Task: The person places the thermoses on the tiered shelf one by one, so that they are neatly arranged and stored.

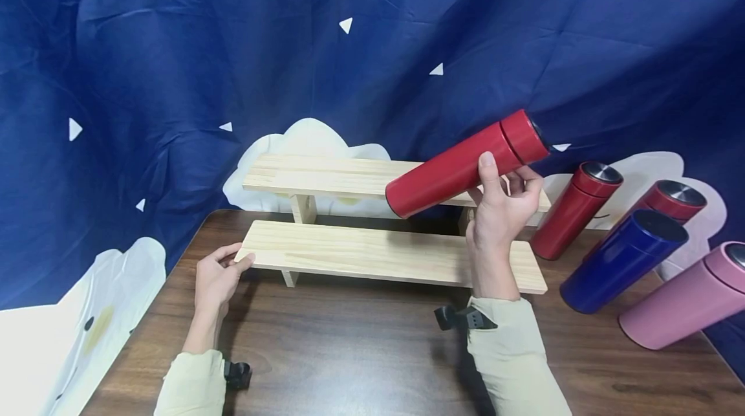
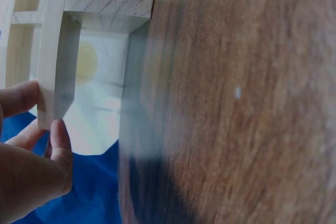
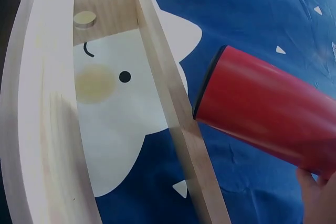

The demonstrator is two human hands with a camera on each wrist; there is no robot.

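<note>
My right hand (image 1: 502, 209) grips a red thermos flask (image 1: 460, 167) near its lid end. The flask is tilted, its base pointing down and left over the upper board of a two-tier wooden shelf (image 1: 372, 251). In the right wrist view the flask's dark base (image 3: 209, 82) overlaps the edge of the upper board (image 3: 181, 114). At the lower board's left end, my left hand (image 1: 218, 277) pinches the corner between thumb and fingers. The left wrist view shows the thumb and fingers (image 2: 61, 135) on either side of the board end (image 2: 48, 77).
To the right of the shelf stand two more red flasks (image 1: 573, 215) (image 1: 678, 199), a blue flask (image 1: 623, 261) and a pink flask (image 1: 687, 299). The brown wooden table (image 1: 349, 351) runs along a blue curtain (image 1: 262, 34) with white shapes, which hangs close behind the shelf.
</note>
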